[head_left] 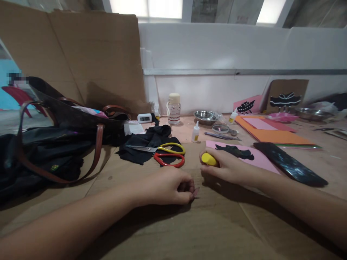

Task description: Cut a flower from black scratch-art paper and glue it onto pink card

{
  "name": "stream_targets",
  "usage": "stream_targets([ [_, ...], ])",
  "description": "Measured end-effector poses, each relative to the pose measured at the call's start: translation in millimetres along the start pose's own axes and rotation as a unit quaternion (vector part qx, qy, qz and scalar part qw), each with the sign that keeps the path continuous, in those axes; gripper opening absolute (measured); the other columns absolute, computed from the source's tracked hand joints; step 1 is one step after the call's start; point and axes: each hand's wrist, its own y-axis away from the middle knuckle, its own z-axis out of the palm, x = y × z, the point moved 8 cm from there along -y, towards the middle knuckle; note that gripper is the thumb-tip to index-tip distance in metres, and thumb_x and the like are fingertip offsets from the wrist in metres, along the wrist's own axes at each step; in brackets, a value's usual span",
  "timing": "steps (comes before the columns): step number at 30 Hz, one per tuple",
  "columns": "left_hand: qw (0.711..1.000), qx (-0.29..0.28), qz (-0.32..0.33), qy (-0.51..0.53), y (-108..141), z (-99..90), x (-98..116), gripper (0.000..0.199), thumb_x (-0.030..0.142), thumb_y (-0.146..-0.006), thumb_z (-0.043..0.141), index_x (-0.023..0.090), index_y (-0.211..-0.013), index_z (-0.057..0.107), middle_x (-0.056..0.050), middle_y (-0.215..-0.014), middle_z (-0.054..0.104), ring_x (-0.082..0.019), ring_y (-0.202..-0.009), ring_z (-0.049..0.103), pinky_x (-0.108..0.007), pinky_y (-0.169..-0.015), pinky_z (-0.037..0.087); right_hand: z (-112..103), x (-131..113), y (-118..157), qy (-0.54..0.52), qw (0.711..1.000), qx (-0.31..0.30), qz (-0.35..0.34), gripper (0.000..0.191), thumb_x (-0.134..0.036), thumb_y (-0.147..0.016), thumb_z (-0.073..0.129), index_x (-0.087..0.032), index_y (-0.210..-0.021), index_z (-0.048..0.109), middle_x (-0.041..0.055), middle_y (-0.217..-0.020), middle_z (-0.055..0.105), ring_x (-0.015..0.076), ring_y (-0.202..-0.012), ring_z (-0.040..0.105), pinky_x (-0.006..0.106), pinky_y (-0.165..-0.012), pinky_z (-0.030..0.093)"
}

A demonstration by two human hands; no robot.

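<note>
My left hand (173,186) is low over the cardboard, thumb and fingertips pinched on a small thin pinkish piece (196,192). My right hand (225,164) is wrapped round a yellow-ended object (209,159); the rest of it is hidden in the fist, so its kind does not show. Just behind that hand lies a pink sheet (264,163) bearing a black cut-out shape (235,152). Scissors (168,153) with one yellow and one red handle rest on black cloth (138,148), beyond my left hand.
A glue bottle (195,133) stands behind my right hand. To the right are a dark glossy phone-like slab (291,164) and orange sheets (262,133). Farther back are a cream-lidded bottle (174,110) and a metal bowl (205,116). A dark handbag (65,115) fills the left.
</note>
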Motion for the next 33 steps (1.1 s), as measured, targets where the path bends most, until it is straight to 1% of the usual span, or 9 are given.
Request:
stream_targets([
  [2,1.000,0.003,0.004,0.009,-0.6,0.9,-1.1,0.010,0.018,-0.086,0.064,0.021,-0.092,0.072,0.004,-0.081,0.071,-0.011,-0.066,0.060,-0.019,-0.058,0.042,7.4,-1.0,-0.9,0.030,1.000,-0.006,0.005,0.026,-0.047,-0.099,0.051,-0.022,-0.093,0.056,0.0040,-0.084,0.068,0.0205,-0.072,0.061,0.030,-0.063,0.045],
  [5,1.000,0.015,0.015,0.003,-1.6,1.2,-1.7,0.009,0.017,-0.085,0.064,0.020,-0.088,0.072,0.005,-0.077,0.069,-0.010,-0.062,0.058,-0.019,-0.055,0.039,15.8,-4.8,-0.8,0.070,0.997,-0.019,0.001,0.027,-0.042,-0.104,0.044,-0.022,-0.091,0.057,0.0062,-0.088,0.067,0.0206,-0.074,0.059,0.031,-0.066,0.044],
  [11,1.000,0.014,0.013,-0.007,-2.1,1.6,-1.6,0.010,0.017,-0.084,0.064,0.021,-0.089,0.072,0.006,-0.074,0.068,-0.009,-0.061,0.056,-0.017,-0.053,0.038,23.2,-8.8,-5.6,0.172,0.985,-0.006,0.019,0.007,-0.021,-0.096,0.060,-0.018,-0.090,0.062,0.0077,-0.090,0.070,0.0211,-0.077,0.061,0.029,-0.066,0.038],
  [17,1.000,0.014,0.010,-0.002,-1.3,-0.1,1.3,0.009,0.016,-0.085,0.064,0.020,-0.088,0.072,0.005,-0.073,0.067,-0.009,-0.060,0.057,-0.017,-0.054,0.037,29.7,-10.5,-7.8,0.257,0.966,-0.009,-0.017,0.021,-0.036,-0.103,0.057,-0.018,-0.095,0.062,0.0084,-0.081,0.074,0.0245,-0.071,0.067,0.028,-0.057,0.026],
  [22,1.000,0.017,0.015,-0.006,-1.5,-0.3,1.0,0.010,0.016,-0.085,0.064,0.020,-0.089,0.073,0.003,-0.077,0.071,-0.011,-0.064,0.061,-0.019,-0.057,0.041,33.6,-10.4,-7.2,0.320,0.945,0.002,-0.062,0.022,-0.042,-0.101,0.061,-0.020,-0.097,0.064,0.0066,-0.073,0.075,0.0244,-0.064,0.070,0.027,-0.054,0.019],
  [25,1.000,0.017,0.021,-0.010,-1.8,0.3,0.2,0.012,0.017,-0.086,0.064,0.021,-0.092,0.074,0.003,-0.078,0.072,-0.012,-0.065,0.062,-0.019,-0.056,0.040,29.9,-6.0,-10.9,0.354,0.934,0.004,-0.048,0.032,-0.053,-0.100,0.060,-0.021,-0.100,0.066,0.0083,-0.074,0.076,0.0277,-0.067,0.073,0.027,-0.054,0.017],
  [29,0.999,0.026,0.037,0.004,-1.7,0.0,0.6,0.012,0.016,-0.085,0.065,0.021,-0.090,0.073,0.004,-0.076,0.070,-0.011,-0.062,0.060,-0.019,-0.056,0.040,14.4,3.7,-13.8,0.381,0.924,0.010,0.027,0.049,-0.068,-0.093,0.062,-0.020,-0.106,0.064,0.0118,-0.079,0.077,0.0327,-0.072,0.074,0.029,-0.056,0.016],
  [31,0.999,0.028,0.035,0.006,-1.5,-0.4,0.3,0.012,0.016,-0.085,0.065,0.021,-0.090,0.074,0.004,-0.075,0.070,-0.011,-0.061,0.059,-0.019,-0.055,0.040,3.5,7.0,-11.7,0.358,0.931,0.034,0.062,0.052,-0.066,-0.091,0.064,-0.018,-0.113,0.061,0.0122,-0.083,0.077,0.0322,-0.073,0.073,0.028,-0.056,0.021],
  [33,0.999,0.027,0.027,0.006,-1.0,-0.8,-0.1,0.012,0.016,-0.085,0.065,0.020,-0.091,0.074,0.004,-0.076,0.071,-0.011,-0.062,0.060,-0.019,-0.055,0.040,-4.9,6.7,-8.1,0.304,0.948,0.064,0.065,0.039,-0.052,-0.097,0.061,-0.017,-0.113,0.058,0.0119,-0.090,0.076,0.0290,-0.076,0.071,0.028,-0.057,0.029],
])
